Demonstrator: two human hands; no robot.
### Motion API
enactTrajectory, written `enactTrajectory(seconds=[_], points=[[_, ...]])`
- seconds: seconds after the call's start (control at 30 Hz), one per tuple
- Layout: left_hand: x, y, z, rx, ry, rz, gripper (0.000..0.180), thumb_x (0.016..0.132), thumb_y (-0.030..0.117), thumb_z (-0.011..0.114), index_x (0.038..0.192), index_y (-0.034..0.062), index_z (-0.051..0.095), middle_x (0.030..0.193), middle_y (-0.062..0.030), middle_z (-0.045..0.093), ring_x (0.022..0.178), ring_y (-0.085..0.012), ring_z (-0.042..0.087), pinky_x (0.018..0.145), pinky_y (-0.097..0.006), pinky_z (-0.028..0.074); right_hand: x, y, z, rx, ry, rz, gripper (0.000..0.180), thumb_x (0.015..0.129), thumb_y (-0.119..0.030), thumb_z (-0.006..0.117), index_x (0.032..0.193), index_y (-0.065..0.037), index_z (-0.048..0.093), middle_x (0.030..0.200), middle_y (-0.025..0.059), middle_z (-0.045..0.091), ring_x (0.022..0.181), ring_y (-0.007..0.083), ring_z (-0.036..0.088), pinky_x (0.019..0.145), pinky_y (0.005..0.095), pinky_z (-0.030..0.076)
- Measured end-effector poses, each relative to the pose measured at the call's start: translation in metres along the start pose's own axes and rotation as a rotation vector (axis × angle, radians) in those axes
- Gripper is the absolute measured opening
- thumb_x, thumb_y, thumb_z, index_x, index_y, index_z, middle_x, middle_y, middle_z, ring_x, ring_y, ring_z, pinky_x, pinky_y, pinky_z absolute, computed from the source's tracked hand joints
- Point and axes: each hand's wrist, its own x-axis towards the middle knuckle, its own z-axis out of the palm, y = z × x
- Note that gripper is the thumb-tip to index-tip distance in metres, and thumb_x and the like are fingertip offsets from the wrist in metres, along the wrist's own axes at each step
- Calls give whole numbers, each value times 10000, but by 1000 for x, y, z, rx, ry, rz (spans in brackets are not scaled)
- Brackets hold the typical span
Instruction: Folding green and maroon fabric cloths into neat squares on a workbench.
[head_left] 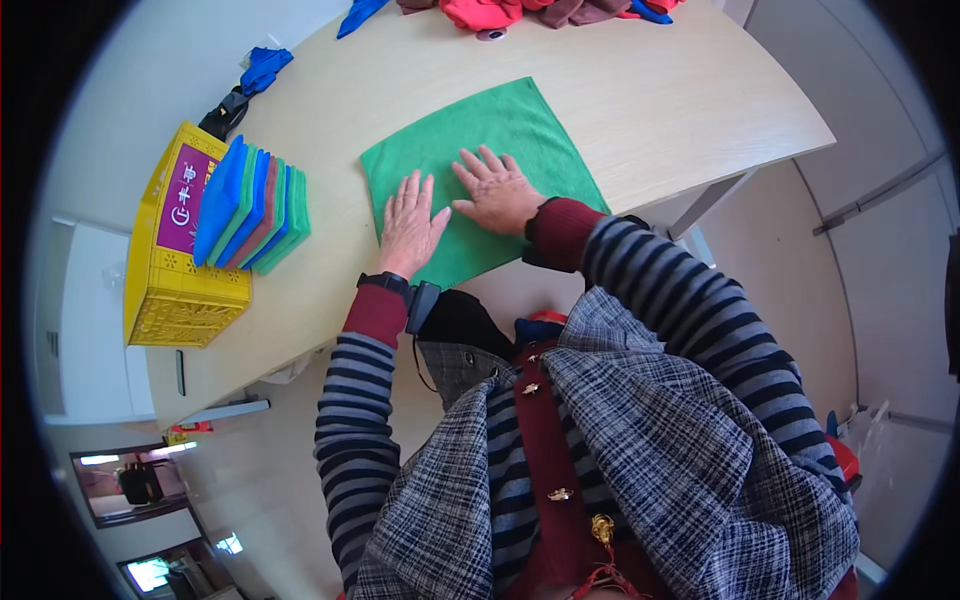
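Both hands flat, fingers spread: left hand (410,225) and right hand (497,190) press the green cloth (480,175) at frame centre. Yellow crate (175,270), purple label, holds folded cloths (255,205) at left.

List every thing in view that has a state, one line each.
green cloth: spread flat on the table, under both hands
left hand: open, palm down on the cloth
right hand: open, palm down on the cloth
folded cloths: stacked, leaning on the crate
yellow crate: on its side
cloth pile: unfolded, heaped
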Motion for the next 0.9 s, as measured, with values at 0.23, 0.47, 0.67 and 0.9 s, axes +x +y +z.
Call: enactTrajectory(seconds=[0.23,0.47,0.67,0.9], points=[[-3,-9,21,98,7,-149,717,1021,529,467,1578,102,320,1653,-172,245,1527,-349,219,1234,-527,163,-6,70,-8,-146,26,105,732,1028,-552,402,1576,-74,319,1654,141,265,1540,344,202,1246,501,166],[-14,-20,-4,43,53,-117,716,1022,523,468,1569,81,336,1638,-187,278,1516,-362,241,1235,-511,175,-22,122,-63,-154,-46,200,735,1031,-543,397,1581,-66,297,1656,149,256,1539,355,200,1240,509,177],[10,-36,-22,-130,-12,-121,715,1042,521,433,1573,59,311,1636,-195,272,1520,-372,225,1226,-500,196,22,107,-87,-171,-185,260,753,1024,-557,403,1593,-81,273,1664,154,236,1545,366,178,1238,537,173],[66,-44,7,36,7,-135,718,1022,557,437,1577,113,331,1649,-176,257,1528,-352,216,1233,-518,182,79,47,-32,-148,-205,20,745,1023,-577,384,1603,-123,270,1680,127,212,1558,346,145,1249,532,140]])
